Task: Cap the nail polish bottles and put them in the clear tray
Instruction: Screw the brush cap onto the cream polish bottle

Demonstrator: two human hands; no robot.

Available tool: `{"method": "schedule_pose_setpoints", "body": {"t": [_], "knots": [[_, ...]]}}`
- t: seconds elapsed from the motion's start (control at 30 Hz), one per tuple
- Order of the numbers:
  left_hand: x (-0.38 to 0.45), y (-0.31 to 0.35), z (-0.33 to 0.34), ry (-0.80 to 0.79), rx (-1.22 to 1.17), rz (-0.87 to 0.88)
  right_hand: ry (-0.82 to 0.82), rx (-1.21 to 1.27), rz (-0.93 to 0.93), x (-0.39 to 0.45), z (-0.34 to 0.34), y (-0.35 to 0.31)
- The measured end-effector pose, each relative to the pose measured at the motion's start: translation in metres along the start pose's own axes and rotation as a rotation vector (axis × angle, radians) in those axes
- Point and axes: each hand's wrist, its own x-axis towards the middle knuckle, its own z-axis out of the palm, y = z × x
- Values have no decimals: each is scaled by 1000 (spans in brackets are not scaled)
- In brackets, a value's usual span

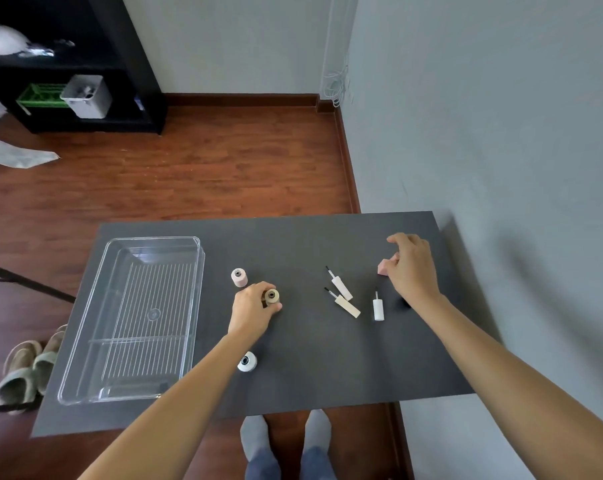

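I look down at a dark grey table filling the lower middle of the frame. My left hand, at the centre, has its fingers closed around an open tan nail polish bottle standing on the table. Just above and left of it stands an open pale pink bottle; below it, beside my forearm, an open white bottle. My right hand, at centre right, pinches a pink cap between its fingertips, just above the table. Three brush caps lie loose between my hands: a white cap, a cream cap touching its lower end, and another white cap near my right wrist. The clear tray sits at the left of the table, holding no bottles
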Motion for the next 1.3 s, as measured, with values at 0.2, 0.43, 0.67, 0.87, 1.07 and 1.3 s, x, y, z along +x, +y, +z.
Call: {"method": "schedule_pose_setpoints", "body": {"t": [0.2, 0.43, 0.67, 0.87, 1.07, 1.3], "knots": [[-2, 0, 1, -3, -33, 11, -150, -206, -85, -42, 40, -4], [-6, 4, 0, 11, -54, 26, -224, -371, -39, -62, 69, -1], [-9, 16, -8, -9, -62, 41, -263, -255, -54, -70, 63, -6], [-10, 38, -24, -8, -85, 124, -333, 294, 77, -61, 28, -22], [-12, 77, -46, 29, -133, 187, -117, 525, -30, -39, -29, -56], [-18, 124, -72, 98, -321, 283, 16, 906, -181, -18, -94, -111]]}}
